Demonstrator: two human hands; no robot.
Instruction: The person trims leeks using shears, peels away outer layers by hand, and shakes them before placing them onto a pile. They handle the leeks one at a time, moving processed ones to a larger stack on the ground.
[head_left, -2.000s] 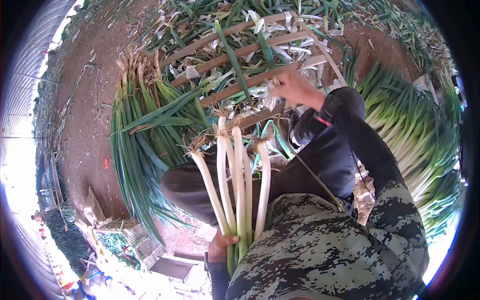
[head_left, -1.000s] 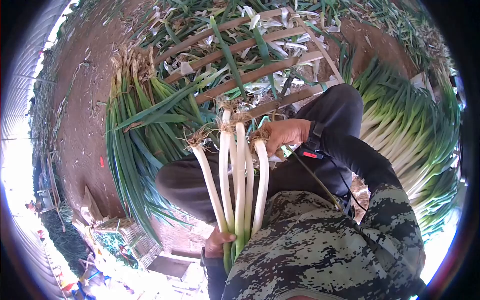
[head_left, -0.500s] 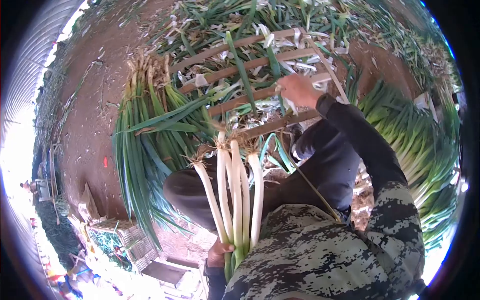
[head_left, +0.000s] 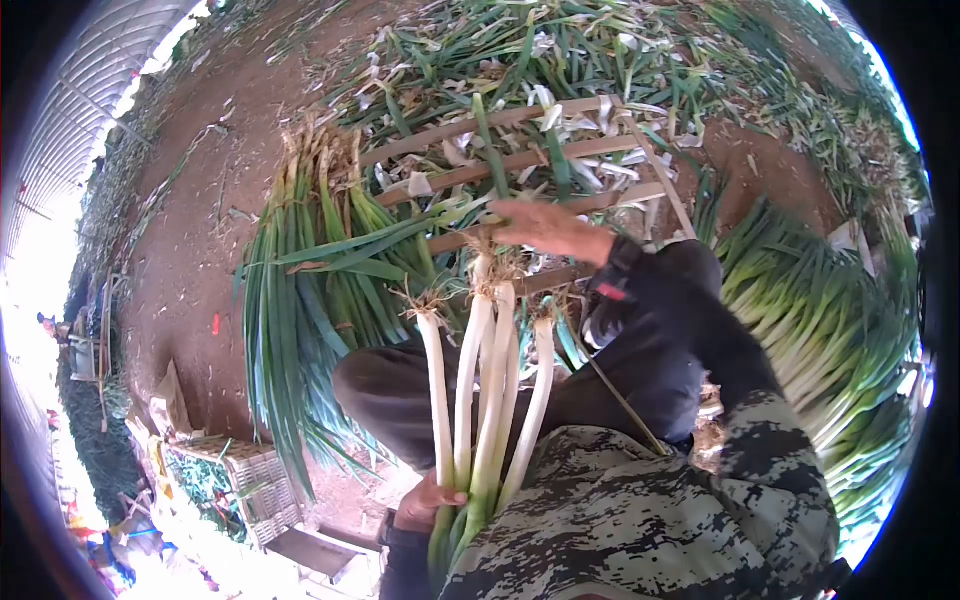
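My left hand point(head_left: 432, 502) is wrapped round the green lower part of several long green onions point(head_left: 497, 400), near my jacket. Their white shanks point away from me, with the brown, stringy roots point(head_left: 503, 268) at the far end. Just beyond those roots is my right hand point(head_left: 548, 230), its fingers stretched out to the left and slightly blurred; nothing shows in it. Under and beyond that hand lies a wooden slatted frame point(head_left: 510, 165), strewn with leaves and white peelings.
Unpeeled green onions point(head_left: 320, 260) lie at the left with roots pointing away. A long row of green onions point(head_left: 800, 320) lies at the right. Leaf scraps point(head_left: 470, 70) cover the ground ahead. A woven basket point(head_left: 262, 490) stands at the lower left.
My right hand has moved left and nearer, from over the slats to the roots. The white peel that showed at its fingers is out of sight. My left hand keeps its grip.
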